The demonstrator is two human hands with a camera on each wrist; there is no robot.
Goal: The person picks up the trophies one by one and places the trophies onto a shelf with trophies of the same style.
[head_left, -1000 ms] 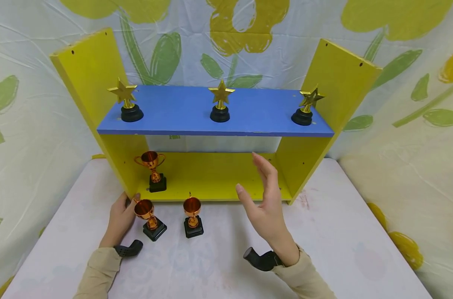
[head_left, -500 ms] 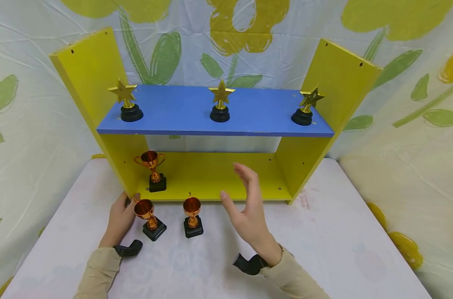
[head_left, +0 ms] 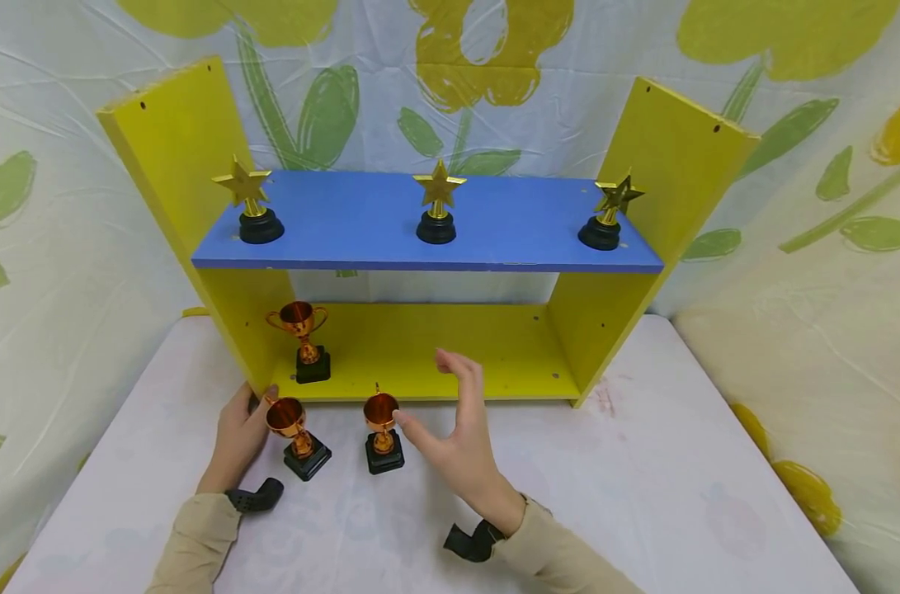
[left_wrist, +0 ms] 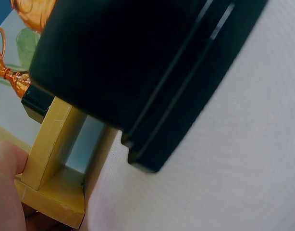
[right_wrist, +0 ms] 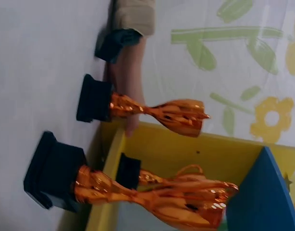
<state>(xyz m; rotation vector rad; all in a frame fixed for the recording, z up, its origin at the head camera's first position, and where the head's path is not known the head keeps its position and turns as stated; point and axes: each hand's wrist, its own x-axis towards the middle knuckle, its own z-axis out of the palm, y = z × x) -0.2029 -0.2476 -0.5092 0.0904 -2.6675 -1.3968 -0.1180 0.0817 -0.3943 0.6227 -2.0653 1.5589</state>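
Note:
My left hand grips the lower left front corner of a yellow-and-blue shelf; in the left wrist view its thumb lies on the yellow board. My right hand is beside a copper cup trophy on the table, fingers spread and bent. Its thumb tip overlaps the cup's rim in the head view; contact cannot be told. A second copper cup trophy stands on the table near my left hand, its black base large in the left wrist view. A third cup trophy stands on the lower board's left end.
Gold star trophies stand on the blue board at left, middle and right. Yellow side panels rise at both ends. Behind hangs a flower-print cloth. A pale cloth covers the table.
My right hand has moved left and somewhat nearer me, from in front of the shelf's right part to the middle cup trophy. My left hand and the trophies have stayed put.

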